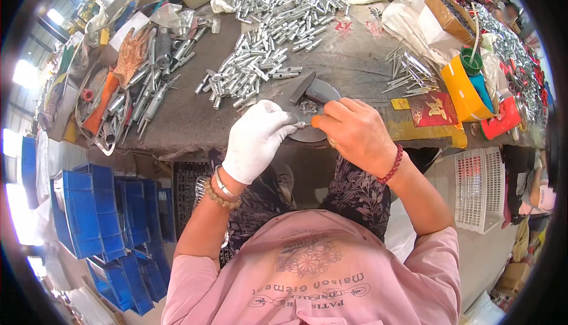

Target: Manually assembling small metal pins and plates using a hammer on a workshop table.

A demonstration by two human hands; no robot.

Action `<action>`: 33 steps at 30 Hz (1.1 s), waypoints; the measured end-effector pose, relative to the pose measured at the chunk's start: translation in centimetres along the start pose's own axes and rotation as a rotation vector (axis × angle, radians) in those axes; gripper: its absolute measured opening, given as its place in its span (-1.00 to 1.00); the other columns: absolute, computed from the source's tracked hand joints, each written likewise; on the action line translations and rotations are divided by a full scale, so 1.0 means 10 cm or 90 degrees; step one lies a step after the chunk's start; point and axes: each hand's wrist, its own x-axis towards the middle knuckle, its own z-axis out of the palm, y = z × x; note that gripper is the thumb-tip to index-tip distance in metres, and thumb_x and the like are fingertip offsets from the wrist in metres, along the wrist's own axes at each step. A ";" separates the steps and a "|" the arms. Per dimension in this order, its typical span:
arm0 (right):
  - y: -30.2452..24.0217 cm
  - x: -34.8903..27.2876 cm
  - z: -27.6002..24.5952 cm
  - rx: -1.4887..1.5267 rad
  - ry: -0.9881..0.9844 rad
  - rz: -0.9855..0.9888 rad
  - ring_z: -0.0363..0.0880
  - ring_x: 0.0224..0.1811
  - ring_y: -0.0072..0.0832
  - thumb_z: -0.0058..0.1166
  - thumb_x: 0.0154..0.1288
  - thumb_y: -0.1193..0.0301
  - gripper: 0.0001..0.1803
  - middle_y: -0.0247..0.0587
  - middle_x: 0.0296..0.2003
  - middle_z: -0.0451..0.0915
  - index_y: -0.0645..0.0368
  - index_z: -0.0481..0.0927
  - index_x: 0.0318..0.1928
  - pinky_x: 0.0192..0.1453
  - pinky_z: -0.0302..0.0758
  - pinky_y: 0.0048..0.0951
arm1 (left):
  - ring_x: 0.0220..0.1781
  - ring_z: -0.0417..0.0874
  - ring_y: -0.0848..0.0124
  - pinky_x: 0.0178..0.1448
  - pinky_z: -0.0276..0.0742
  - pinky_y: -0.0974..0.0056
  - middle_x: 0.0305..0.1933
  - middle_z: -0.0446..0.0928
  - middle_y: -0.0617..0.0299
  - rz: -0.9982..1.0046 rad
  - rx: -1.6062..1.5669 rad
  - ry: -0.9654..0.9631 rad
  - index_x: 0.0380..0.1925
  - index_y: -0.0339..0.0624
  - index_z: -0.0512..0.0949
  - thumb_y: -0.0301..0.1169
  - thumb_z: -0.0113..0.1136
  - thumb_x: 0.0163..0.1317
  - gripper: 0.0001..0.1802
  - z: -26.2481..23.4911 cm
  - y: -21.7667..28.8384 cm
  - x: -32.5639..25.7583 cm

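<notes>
My left hand (255, 140), in a white glove, is closed in a pinch at the end of a small silver metal part (302, 125). My bare right hand (360, 131) is closed too, its fingertips meeting the part's other end, with something orange on one fingertip. Beneath both hands lies a round grey metal plate (309, 136). A hammer (303, 87) lies across its far edge, and its dark handle runs toward my right knuckles; whether those fingers touch it, I cannot tell. Just beyond, a large heap of silver metal cylinders (254, 58) spreads over the bench.
Tools and an orange glove (131, 55) crowd the bench's left side. Thin metal rods (411, 71), a red packet (435, 110) and a yellow container (464, 91) are at right. Blue bins (89, 206) stand lower left, a white basket (479, 189) lower right. A person works far right.
</notes>
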 end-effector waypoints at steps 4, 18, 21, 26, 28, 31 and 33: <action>0.02 0.00 0.05 -0.009 0.001 -0.025 0.63 -0.15 -0.31 0.23 0.18 0.47 -0.88 -0.32 -0.28 0.51 0.02 0.67 -0.25 -0.05 0.62 -0.26 | -0.10 0.68 0.15 0.04 0.61 0.16 -0.21 0.64 0.14 0.009 0.004 0.001 -0.16 -0.20 0.78 -0.49 0.46 0.24 -0.84 0.04 0.03 0.00; 1.42 -0.06 -0.18 -0.136 0.023 0.464 0.78 0.04 -0.09 0.31 0.31 0.42 -0.77 -0.13 0.00 0.78 0.00 0.84 -0.04 0.13 0.69 -0.11 | -0.10 0.68 0.16 0.02 0.60 0.16 -0.20 0.61 0.13 -0.026 -0.016 0.017 -0.17 -0.19 0.77 -0.52 0.48 0.23 -0.83 0.03 0.04 -0.07; 1.59 0.01 -0.07 -0.192 -0.029 0.485 0.78 0.07 -0.07 0.32 0.31 0.39 -0.76 -0.13 0.03 0.78 -0.01 0.85 -0.03 0.16 0.68 -0.10 | -0.10 0.68 0.14 0.01 0.60 0.15 -0.20 0.61 0.13 -0.028 -0.017 0.015 -0.17 -0.19 0.77 -0.52 0.48 0.24 -0.84 0.01 0.06 -0.06; 1.66 0.15 0.06 -0.221 -0.109 0.501 0.77 0.11 -0.04 0.34 0.31 0.34 -0.81 -0.09 0.02 0.78 0.07 0.83 -0.10 0.20 0.68 -0.07 | -0.10 0.68 0.12 0.01 0.59 0.13 -0.20 0.62 0.13 -0.009 -0.012 0.029 -0.17 -0.20 0.77 -0.51 0.48 0.23 -0.83 0.03 0.04 -0.07; 1.62 0.16 0.06 -0.249 -0.145 0.493 0.77 0.11 -0.03 0.35 0.31 0.35 -0.81 -0.07 0.02 0.77 0.10 0.81 -0.11 0.21 0.68 -0.05 | -0.10 0.68 0.12 0.02 0.59 0.13 -0.20 0.62 0.12 -0.001 -0.009 0.033 -0.17 -0.20 0.77 -0.51 0.48 0.23 -0.83 0.04 0.02 -0.06; 1.59 0.11 -0.01 -0.203 -0.088 0.467 0.76 0.07 -0.03 0.38 0.31 0.36 -0.78 -0.07 0.01 0.74 0.13 0.74 -0.08 0.18 0.67 -0.03 | -0.09 0.68 0.11 0.03 0.59 0.13 -0.20 0.62 0.12 0.007 -0.010 0.037 -0.17 -0.19 0.78 -0.50 0.47 0.23 -0.83 0.03 0.04 -0.05; 1.51 0.09 -0.04 -0.192 -0.083 0.470 0.76 0.07 -0.03 0.38 0.31 0.35 -0.78 -0.07 0.01 0.74 0.13 0.75 -0.07 0.18 0.67 -0.03 | -0.08 0.68 0.11 0.03 0.59 0.12 -0.19 0.62 0.12 0.008 -0.014 0.037 -0.16 -0.19 0.78 -0.50 0.47 0.23 -0.83 0.03 0.05 -0.05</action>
